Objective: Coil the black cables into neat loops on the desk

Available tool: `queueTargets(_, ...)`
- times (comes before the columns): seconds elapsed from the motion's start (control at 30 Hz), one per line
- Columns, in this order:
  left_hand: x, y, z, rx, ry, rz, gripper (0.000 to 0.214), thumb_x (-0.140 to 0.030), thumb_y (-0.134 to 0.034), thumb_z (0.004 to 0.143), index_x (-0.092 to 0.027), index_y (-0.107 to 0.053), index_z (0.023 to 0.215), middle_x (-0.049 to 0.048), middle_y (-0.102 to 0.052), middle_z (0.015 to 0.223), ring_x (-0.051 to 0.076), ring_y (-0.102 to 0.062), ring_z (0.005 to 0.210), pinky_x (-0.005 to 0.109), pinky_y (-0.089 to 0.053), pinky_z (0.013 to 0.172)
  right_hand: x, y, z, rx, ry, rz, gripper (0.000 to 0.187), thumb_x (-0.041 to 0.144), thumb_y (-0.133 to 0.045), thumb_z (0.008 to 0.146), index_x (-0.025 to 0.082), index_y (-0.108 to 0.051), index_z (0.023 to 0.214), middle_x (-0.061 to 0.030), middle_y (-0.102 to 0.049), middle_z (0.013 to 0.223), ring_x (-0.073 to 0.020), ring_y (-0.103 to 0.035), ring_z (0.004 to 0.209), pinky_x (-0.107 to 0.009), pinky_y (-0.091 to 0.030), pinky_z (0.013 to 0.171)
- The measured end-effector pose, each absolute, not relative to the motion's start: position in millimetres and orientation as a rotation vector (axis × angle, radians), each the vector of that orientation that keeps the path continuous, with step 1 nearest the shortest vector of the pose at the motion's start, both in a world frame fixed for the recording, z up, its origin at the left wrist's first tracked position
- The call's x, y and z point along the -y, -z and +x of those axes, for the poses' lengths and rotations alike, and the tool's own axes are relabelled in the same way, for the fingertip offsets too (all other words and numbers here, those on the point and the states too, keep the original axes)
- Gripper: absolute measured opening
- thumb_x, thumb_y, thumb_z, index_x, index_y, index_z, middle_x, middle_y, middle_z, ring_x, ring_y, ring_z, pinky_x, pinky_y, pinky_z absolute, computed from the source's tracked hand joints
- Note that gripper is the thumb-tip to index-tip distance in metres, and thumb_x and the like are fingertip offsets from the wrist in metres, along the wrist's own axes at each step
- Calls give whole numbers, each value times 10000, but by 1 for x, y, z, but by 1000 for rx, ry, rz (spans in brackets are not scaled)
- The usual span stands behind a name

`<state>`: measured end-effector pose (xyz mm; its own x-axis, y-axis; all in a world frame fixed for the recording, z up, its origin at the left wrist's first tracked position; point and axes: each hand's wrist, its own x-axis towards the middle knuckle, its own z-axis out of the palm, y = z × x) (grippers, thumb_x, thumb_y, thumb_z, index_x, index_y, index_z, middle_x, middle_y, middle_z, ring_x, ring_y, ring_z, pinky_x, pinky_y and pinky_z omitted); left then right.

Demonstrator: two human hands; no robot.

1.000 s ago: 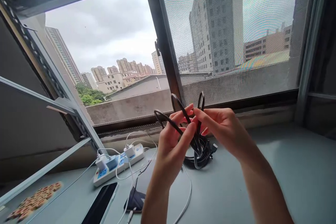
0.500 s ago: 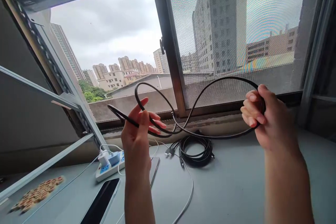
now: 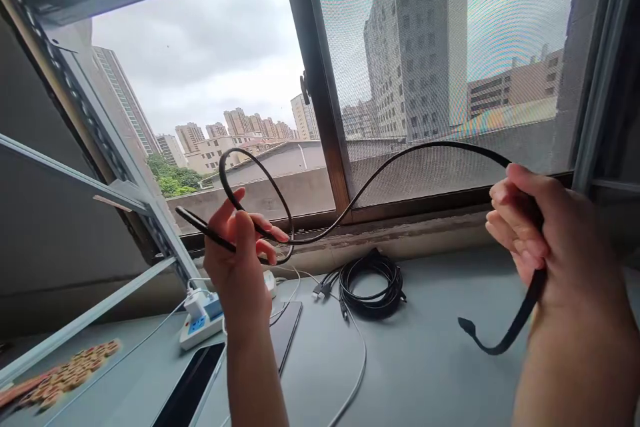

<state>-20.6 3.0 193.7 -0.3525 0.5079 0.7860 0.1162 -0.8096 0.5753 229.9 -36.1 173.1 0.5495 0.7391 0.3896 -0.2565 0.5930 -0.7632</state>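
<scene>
power strip on surface, 7 o'clock of your left hand | left hand pinching looped end of black cable, held up | cable coil on surface, 4 o'clock of left hand | your right hand clenched on black cable, tail hanging at 7 o'clock

Black cable matt rubbery; table smooth grey; phone glossy glass

Cable spans left hand to right hand. Coiled cords lie on table between and beyond them. Power strip apparently sits just left of left hand.
</scene>
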Motion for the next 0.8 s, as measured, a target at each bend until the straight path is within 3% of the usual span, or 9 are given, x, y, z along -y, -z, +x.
queueTargets(0.1,-8,-193,-21,-870,-2252,1636,375,-472,-635,768,-236,-601,1058,-40,-540,604,99,-546,431,181,-301,317,30,-169,226,827,-420,-885,339,426,-591,791,170,-647,576,67,-307,305,-30,-255,252,-180,-166,267)
queueTargets(0.27,-14,-192,-28,-936,-2250,1583,455,-625,-609,707,-172,-610,746,-59,-460,450,79,-454,330,192,-303,317,21,-164,229,880,-282,-1089,374,505,-562,793,190,-708,655,60,-334,335,-40,-300,271,-159,-237,253)
queueTargets(0.47,-11,-191,-28,-990,-2069,1600,529,-686,-542,714,-165,-603,647,-52,-412,367,83,-373,272,205,-288,282,23,-163,230,973,-230,-1072,233,456,-622,762,267,-738,690,62,-338,340,-32,-313,289,-133,-227,267)
queueTargets(0.67,-10,-189,-25,-1133,-1915,1740,618,-704,-522,706,-171,-552,395,34,-502,360,114,-448,281,217,-320,278,31,-167,223,1085,-341,-908,274,421,-625,786,311,-713,1020,65,-471,450,-35,-327,277,-162,-246,234)
queueTargets(0.8,-9,-187,-21,-1169,-1647,1812,644,-725,-423,747,-176,-600,461,62,-549,400,132,-495,320,218,-358,309,34,-167,216,1240,-360,-829,372,419,-640,779,339,-643,1142,60,-549,578,-44,-407,305,-169,-338,243)
